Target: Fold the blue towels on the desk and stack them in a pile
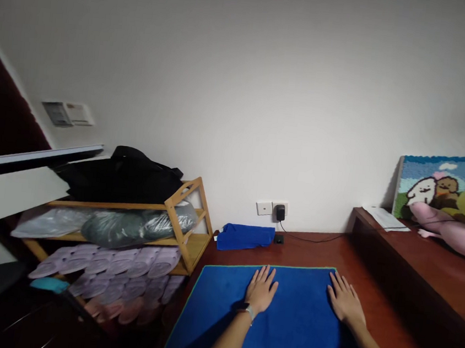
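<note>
A blue cloth (295,324) with a green edge lies spread on the reddish-brown tabletop (384,312). My left hand (262,290) rests flat on it near the far edge, fingers spread, a watch on the wrist. Flat at the cloth's far right corner is my right hand (346,299), its fingers apart and holding nothing. Beyond the far edge, close to the wall, sits a folded blue cloth (245,237).
A wooden rack (192,242) with purple slippers (123,262) and a black bag (124,176) stands at left. A charger (280,212) with a cable is on the wall. The raised ledge (435,256) at right holds papers (385,218) and a pink plush toy (454,233).
</note>
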### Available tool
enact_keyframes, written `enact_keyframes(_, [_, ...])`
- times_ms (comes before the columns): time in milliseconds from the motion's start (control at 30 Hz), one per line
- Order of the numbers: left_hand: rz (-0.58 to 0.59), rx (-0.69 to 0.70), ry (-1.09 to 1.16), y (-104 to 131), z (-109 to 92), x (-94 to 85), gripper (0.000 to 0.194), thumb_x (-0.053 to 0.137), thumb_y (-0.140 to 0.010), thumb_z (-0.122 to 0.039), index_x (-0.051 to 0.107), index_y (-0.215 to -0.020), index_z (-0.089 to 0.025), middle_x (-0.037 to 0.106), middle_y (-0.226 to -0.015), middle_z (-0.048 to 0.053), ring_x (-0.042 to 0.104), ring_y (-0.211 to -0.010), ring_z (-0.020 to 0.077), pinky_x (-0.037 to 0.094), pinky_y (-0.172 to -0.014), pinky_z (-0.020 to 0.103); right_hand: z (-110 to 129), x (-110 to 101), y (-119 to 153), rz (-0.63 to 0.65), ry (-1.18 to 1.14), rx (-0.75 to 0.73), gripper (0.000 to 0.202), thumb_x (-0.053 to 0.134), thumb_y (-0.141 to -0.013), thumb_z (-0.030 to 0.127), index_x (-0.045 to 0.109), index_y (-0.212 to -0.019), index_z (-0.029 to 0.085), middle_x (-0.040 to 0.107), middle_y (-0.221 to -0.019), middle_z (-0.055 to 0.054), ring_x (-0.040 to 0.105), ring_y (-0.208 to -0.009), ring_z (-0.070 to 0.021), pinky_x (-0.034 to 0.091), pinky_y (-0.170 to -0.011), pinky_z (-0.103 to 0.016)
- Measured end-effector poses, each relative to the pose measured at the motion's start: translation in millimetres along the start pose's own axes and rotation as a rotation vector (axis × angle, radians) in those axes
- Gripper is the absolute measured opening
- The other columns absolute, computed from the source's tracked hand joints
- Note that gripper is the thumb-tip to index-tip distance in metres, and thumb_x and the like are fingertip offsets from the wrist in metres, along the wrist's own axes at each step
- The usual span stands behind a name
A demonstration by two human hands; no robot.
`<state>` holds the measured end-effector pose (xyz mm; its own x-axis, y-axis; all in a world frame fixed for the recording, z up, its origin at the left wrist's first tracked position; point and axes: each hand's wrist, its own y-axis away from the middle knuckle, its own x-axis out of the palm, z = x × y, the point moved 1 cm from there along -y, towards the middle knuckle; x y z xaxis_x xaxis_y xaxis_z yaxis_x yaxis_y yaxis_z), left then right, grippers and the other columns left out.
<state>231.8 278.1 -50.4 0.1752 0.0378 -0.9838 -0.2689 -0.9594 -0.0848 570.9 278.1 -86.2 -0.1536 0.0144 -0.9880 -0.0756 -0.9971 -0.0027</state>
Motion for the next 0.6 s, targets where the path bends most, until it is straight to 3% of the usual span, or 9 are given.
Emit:
enact_keyframes(67, [0.009, -0.074, -0.006, 8, 43, -8.7, 0.064, 0.019, -0.104, -0.057, 0.034, -0.161, -0.031, 0.030, -0.170, 0.004, 0.025, -0.159, 0.0227, 0.022, -0.130, 0.048, -2, 4, -1, -0.004, 0.001, 0.001, 0.071, 0.017, -0.102, 0.051, 0.023, -0.166, 0.021, 0.020, -0.172, -0.001, 0.017, -0.159, -0.0236, 0.015, -0.130, -0.044])
enact_keyframes(200, [0.001, -0.269, -0.044, 41, 149, -37.5, 0.067, 0.021, -0.104, -0.056, 0.034, -0.161, -0.024, 0.030, -0.170, 0.010, 0.025, -0.159, 0.0281, 0.022, -0.128, 0.055, -5, 7, -2, -0.014, -0.010, -0.013, 0.071, 0.020, -0.101, 0.052, 0.027, -0.165, 0.021, 0.021, -0.171, -0.001, 0.019, -0.159, -0.0243, 0.015, -0.130, -0.046])
enact_keyframes(300, [-0.022, -0.337, -0.066, 65, 205, -49.3, 0.066, 0.024, -0.104, -0.053, 0.035, -0.161, -0.022, 0.030, -0.170, 0.011, 0.026, -0.158, 0.0280, 0.024, -0.128, 0.053, -6, 8, -2, -0.016, 0.003, -0.017, 0.071, 0.021, -0.101, 0.051, 0.027, -0.165, 0.021, 0.021, -0.171, -0.001, 0.019, -0.159, -0.0249, 0.017, -0.129, -0.046])
enact_keyframes(400, [-0.052, -0.329, -0.074, 75, 228, -47.3, 0.066, 0.026, -0.104, -0.054, 0.034, -0.161, -0.022, 0.030, -0.170, 0.009, 0.026, -0.158, 0.0250, 0.025, -0.128, 0.048, -5, 8, -2, -0.003, 0.041, 0.000, 0.071, 0.020, -0.101, 0.050, 0.025, -0.165, 0.021, 0.020, -0.172, -0.001, 0.017, -0.159, -0.0243, 0.016, -0.129, -0.045])
enact_keyframes(600, [-0.084, -0.314, -0.088, 71, 228, -36.3, 0.065, 0.024, -0.105, -0.053, 0.034, -0.161, -0.023, 0.031, -0.170, 0.009, 0.028, -0.158, 0.0237, 0.025, -0.129, 0.046, -4, 7, -2, 0.005, 0.077, 0.007, 0.070, 0.019, -0.102, 0.050, 0.024, -0.166, 0.021, 0.019, -0.172, 0.000, 0.015, -0.159, -0.0238, 0.015, -0.129, -0.043])
